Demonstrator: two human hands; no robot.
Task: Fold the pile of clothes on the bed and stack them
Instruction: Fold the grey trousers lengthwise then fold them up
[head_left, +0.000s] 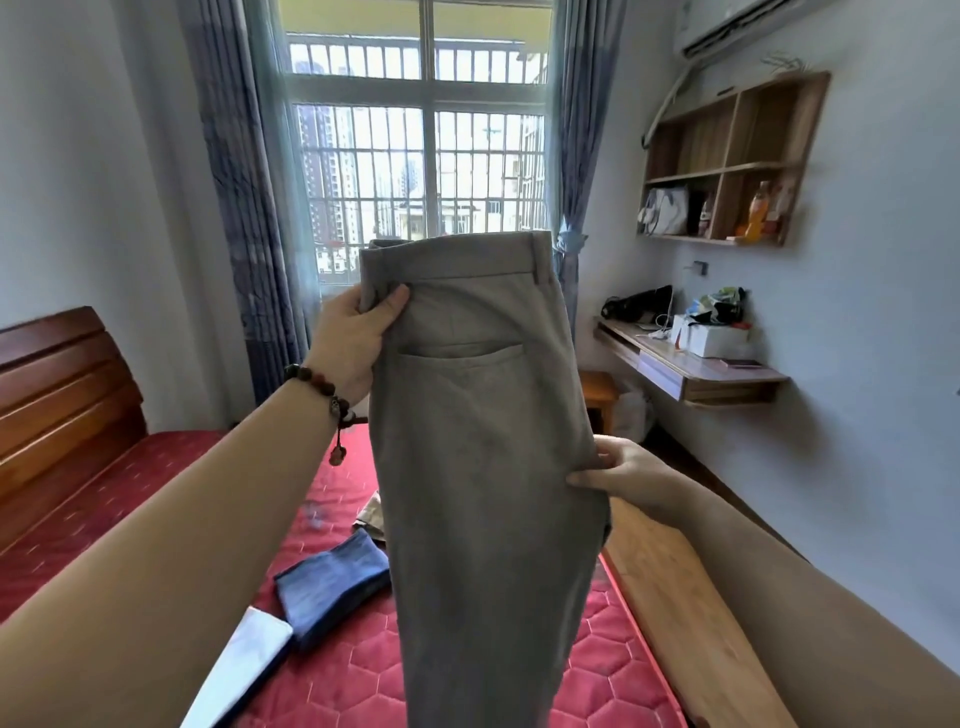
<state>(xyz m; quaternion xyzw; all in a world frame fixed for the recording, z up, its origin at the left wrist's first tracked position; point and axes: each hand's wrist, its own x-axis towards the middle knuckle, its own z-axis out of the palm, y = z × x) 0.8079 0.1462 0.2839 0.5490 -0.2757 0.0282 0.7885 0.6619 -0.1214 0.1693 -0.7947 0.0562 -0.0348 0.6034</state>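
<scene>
A pair of grey trousers (483, 441) hangs upright in front of me, waistband up, back pocket facing me, legs lying one over the other. My left hand (356, 338) pinches the waistband's left corner. Lower on the right, my right hand (623, 475) pinches the trousers' right edge. Below them on the red quilted bed (353, 670) lie a folded blue garment (330, 584), a folded white garment (244, 670) at the near left, and a tan garment (375, 514) mostly hidden behind the trousers.
A wooden headboard (57, 405) stands at the left. The bed's wooden side rail (675, 597) runs along the right. A wall desk (691, 364) with clutter and a wall shelf (727, 161) are on the right wall. A barred window with curtains faces me.
</scene>
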